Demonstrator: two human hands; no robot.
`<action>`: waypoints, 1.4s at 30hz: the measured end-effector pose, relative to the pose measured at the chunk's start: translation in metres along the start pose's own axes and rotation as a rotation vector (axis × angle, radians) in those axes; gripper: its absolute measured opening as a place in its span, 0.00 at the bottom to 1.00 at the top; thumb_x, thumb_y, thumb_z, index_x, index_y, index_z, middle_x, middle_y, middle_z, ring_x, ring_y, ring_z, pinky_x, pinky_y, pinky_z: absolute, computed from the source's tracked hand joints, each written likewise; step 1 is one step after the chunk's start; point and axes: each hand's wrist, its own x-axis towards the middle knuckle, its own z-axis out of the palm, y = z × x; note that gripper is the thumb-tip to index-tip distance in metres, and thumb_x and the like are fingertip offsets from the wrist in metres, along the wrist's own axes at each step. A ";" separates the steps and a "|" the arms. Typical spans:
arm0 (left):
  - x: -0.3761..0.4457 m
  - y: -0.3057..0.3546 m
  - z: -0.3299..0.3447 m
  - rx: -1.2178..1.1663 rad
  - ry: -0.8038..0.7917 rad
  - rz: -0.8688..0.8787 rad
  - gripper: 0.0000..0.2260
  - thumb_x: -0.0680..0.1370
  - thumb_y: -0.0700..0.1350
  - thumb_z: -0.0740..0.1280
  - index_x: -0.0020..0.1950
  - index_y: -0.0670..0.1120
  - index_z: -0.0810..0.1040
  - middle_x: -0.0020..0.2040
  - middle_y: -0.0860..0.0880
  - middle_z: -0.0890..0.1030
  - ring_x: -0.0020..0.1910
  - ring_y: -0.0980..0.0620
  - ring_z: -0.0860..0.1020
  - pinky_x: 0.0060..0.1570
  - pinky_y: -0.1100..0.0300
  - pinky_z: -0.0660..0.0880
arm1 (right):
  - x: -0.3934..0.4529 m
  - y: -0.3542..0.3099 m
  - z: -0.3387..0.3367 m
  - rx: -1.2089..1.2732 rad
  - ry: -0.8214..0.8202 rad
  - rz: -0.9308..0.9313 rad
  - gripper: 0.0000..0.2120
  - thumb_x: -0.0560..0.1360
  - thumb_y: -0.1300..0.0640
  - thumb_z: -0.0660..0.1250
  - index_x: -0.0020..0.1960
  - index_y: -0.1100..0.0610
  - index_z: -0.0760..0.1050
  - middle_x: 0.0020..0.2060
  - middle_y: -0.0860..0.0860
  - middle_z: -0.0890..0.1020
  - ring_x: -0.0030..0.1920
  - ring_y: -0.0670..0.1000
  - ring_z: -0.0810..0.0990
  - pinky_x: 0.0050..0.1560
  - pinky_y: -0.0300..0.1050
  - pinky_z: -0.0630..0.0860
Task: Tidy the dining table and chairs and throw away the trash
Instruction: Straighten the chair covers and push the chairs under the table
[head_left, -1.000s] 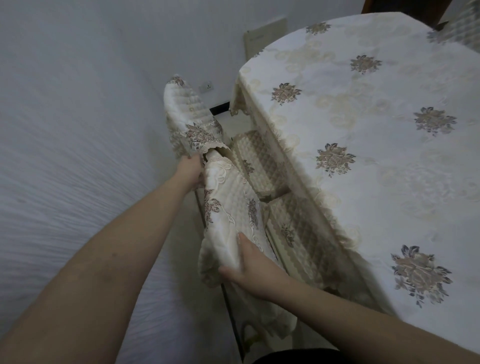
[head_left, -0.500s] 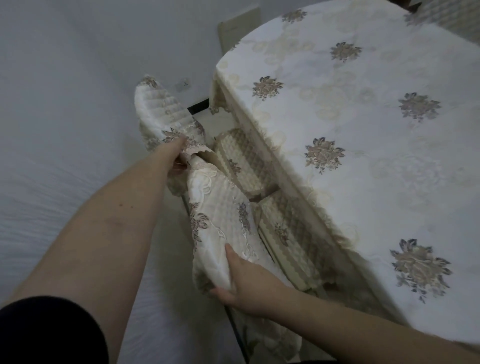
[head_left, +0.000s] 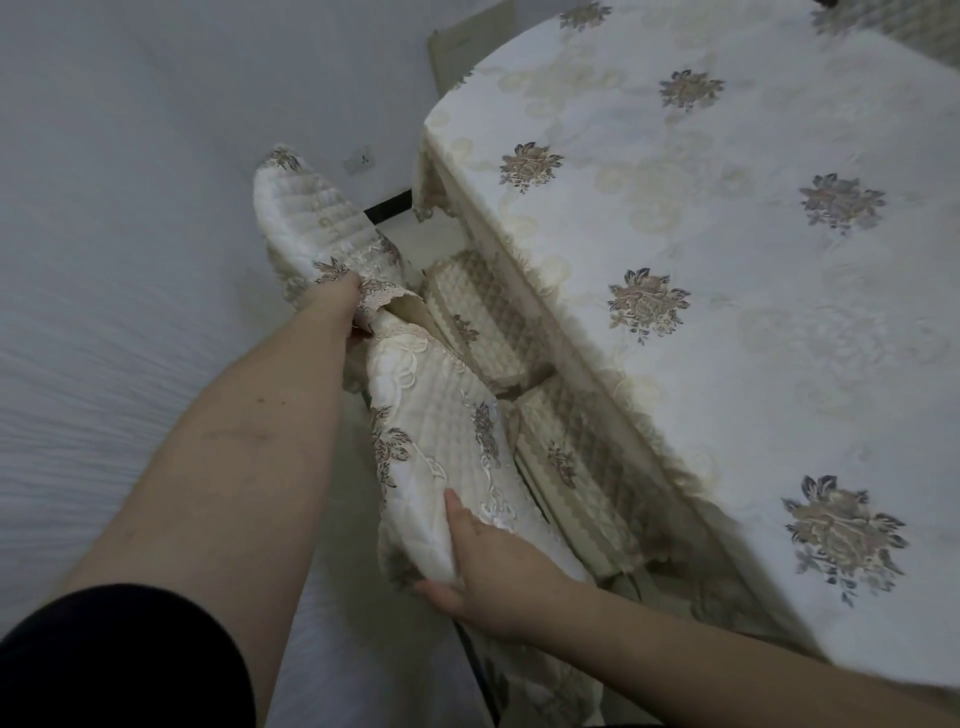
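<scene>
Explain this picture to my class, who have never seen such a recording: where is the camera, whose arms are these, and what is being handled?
The camera sits on a person's head, looking down along both bare arms. No machine is involved. The left hand pinches the lace edge of a cream quilted chair-back cover with embroidered flowers. The right hand grips a second, matching cover. Beside them stands a table under a cream floral tablecloth, with padded chair seats tucked beneath its edge.
</scene>
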 end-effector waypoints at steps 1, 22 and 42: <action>-0.013 0.002 -0.001 0.012 0.031 0.002 0.20 0.67 0.55 0.65 0.50 0.42 0.75 0.41 0.43 0.80 0.38 0.43 0.81 0.43 0.45 0.81 | 0.000 0.000 0.000 0.000 -0.002 0.000 0.46 0.76 0.37 0.60 0.77 0.58 0.36 0.75 0.59 0.58 0.71 0.57 0.64 0.66 0.48 0.63; -0.016 -0.005 0.003 0.094 0.072 0.019 0.22 0.74 0.61 0.63 0.52 0.42 0.72 0.31 0.44 0.77 0.42 0.43 0.78 0.51 0.46 0.79 | 0.005 0.007 0.005 -0.005 -0.022 -0.033 0.47 0.75 0.38 0.62 0.76 0.58 0.34 0.74 0.61 0.59 0.69 0.60 0.66 0.66 0.53 0.66; -0.223 -0.134 -0.002 0.322 0.002 0.389 0.33 0.76 0.47 0.67 0.78 0.49 0.56 0.72 0.43 0.66 0.68 0.45 0.68 0.68 0.54 0.64 | 0.005 0.013 0.001 -0.088 -0.006 -0.090 0.49 0.72 0.32 0.59 0.77 0.58 0.37 0.71 0.62 0.66 0.63 0.63 0.72 0.59 0.56 0.69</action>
